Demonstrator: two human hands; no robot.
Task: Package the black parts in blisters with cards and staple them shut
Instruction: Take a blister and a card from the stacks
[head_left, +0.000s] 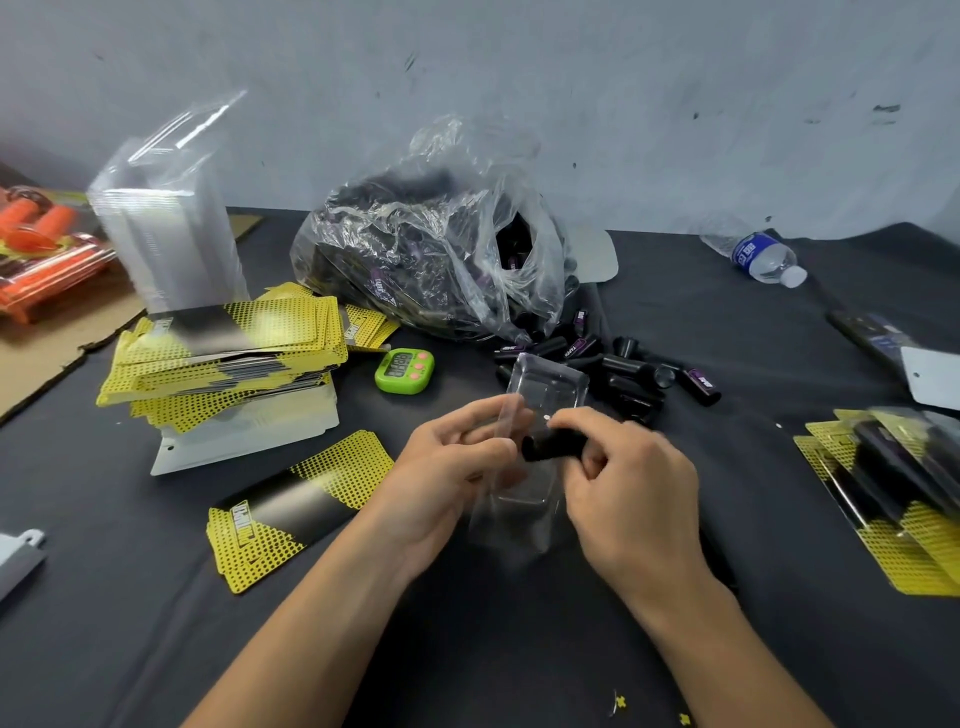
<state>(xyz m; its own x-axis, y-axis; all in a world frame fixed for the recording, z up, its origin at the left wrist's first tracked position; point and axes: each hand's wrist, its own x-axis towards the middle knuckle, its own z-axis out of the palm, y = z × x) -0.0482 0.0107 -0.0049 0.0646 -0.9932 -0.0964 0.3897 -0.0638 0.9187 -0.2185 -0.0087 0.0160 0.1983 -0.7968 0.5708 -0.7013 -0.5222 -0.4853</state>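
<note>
A clear plastic blister (545, 387) stands open over the black table, and my left hand (457, 467) grips its left edge. My right hand (623, 478) pinches a black cylindrical part (545, 448) and holds it across the blister's middle. Behind the blister lie several loose black parts (634, 374), spilling from a crumpled clear bag (431, 260) full of more. One yellow-and-black card (301, 504) lies flat to the left of my left forearm. A stack of the same cards (223, 353) sits further left.
A tall stack of empty clear blisters (171, 228) stands at the back left. A green timer (404, 370) sits by the cards. Finished packs (893, 488) lie at the right, a water bottle (763, 257) at the back right, orange-grip packs (47, 244) on cardboard far left.
</note>
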